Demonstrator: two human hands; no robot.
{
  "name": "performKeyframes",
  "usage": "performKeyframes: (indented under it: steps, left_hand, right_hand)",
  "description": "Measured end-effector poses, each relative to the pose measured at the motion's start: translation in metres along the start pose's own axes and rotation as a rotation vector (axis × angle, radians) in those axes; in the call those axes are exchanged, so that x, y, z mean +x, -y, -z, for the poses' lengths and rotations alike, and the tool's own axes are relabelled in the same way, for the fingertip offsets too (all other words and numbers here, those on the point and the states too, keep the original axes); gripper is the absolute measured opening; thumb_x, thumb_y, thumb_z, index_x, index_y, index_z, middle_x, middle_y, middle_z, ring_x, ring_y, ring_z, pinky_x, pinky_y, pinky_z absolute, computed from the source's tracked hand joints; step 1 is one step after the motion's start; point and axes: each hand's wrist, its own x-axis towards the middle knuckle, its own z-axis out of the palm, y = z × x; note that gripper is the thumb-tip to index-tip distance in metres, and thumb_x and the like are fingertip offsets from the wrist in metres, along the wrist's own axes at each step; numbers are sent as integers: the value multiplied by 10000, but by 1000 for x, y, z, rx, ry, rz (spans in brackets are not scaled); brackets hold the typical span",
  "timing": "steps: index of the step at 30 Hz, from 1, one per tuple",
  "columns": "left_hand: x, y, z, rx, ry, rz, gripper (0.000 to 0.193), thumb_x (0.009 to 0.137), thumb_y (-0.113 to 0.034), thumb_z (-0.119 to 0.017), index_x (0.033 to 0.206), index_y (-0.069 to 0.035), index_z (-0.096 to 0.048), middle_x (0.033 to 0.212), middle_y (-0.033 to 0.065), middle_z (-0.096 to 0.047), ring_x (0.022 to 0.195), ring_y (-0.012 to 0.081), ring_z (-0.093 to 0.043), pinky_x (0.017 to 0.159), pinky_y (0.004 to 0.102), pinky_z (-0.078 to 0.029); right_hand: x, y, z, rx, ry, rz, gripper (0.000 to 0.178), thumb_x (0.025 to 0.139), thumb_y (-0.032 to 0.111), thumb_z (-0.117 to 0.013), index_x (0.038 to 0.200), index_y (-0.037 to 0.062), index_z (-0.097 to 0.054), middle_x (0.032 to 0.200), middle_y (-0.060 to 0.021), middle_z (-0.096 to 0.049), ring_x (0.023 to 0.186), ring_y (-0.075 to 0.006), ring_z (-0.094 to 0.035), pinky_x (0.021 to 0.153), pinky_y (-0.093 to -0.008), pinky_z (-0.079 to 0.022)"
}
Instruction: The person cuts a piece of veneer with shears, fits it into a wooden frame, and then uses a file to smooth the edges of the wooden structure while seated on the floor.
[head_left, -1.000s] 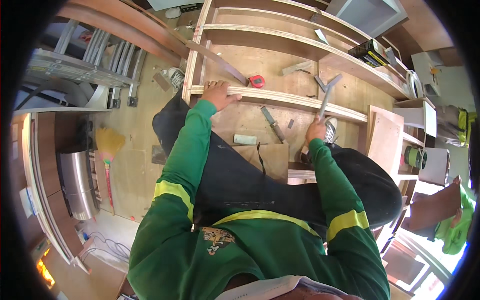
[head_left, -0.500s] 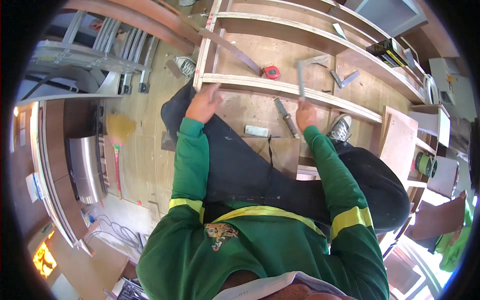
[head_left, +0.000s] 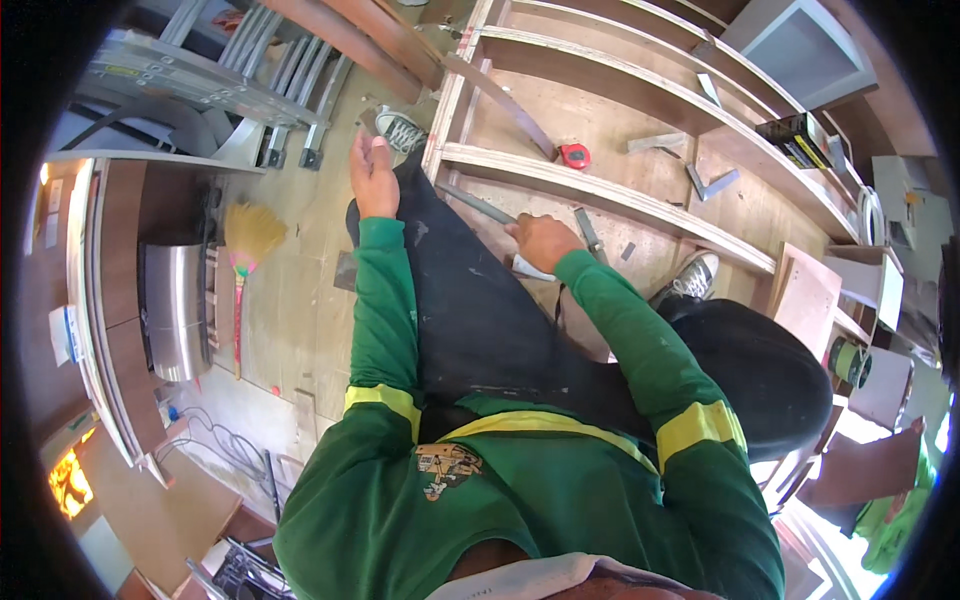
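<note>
My right hand (head_left: 546, 242) is closed around one end of a long, narrow grey tool, perhaps a file (head_left: 478, 205). It slants up and left across the near bay of the plywood frame (head_left: 600, 190). My left hand (head_left: 375, 182) is above the floor beside my shoe (head_left: 402, 132), fingers stretched forward and thumb up. Just past its fingertips is a small brownish block (head_left: 368, 122); contact is unclear. Behind my right hand lies another slim grey tool (head_left: 588, 230), partly covered. A white block (head_left: 532, 268) shows below that hand, also partly hidden.
A red tape measure (head_left: 575, 155), an angled metal piece (head_left: 712, 184) and a light wood offcut (head_left: 656, 143) lie inside the frame. At left are a ladder (head_left: 200, 85), a broom (head_left: 250, 240) and a cabinet (head_left: 120, 290). A plywood panel (head_left: 805, 290) leans at right.
My right hand has moved left and lowered the grey tool from upright to slanting left. My left hand has left the frame's edge and reached forward-left near the shoe. The view has shifted.
</note>
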Motion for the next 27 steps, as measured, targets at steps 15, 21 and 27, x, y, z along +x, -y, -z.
performKeyframes:
  steps: [15,21,27]
  left_hand:
    - [28,-1,-56,914,843,-624,512,958,-461,-564,1356,-138,-572,1345,90,-587,1357,357,-416,1134,512,-261]
    - [10,0,-48,1128,819,-716,553,898,-406,-638,1368,-131,-543,1330,76,-590,1325,321,-434,1129,533,-272]
    - [2,2,-50,1020,749,-727,565,863,-351,-679,1362,-121,-547,1308,48,-605,1246,285,-476,1101,505,-308]
  right_hand:
    - [-9,-13,9,194,-41,-135,419,1018,387,-431,1069,34,-652,1028,-266,-672,971,-461,-639,904,-518,-493]
    - [-29,-77,80,78,-227,-313,523,1033,441,-381,1049,-19,-630,1023,-319,-637,989,-496,-599,888,-549,-469]
    - [-22,-100,44,108,-353,-429,555,1032,453,-358,1051,-42,-609,1032,-340,-632,1018,-512,-589,909,-565,-464]
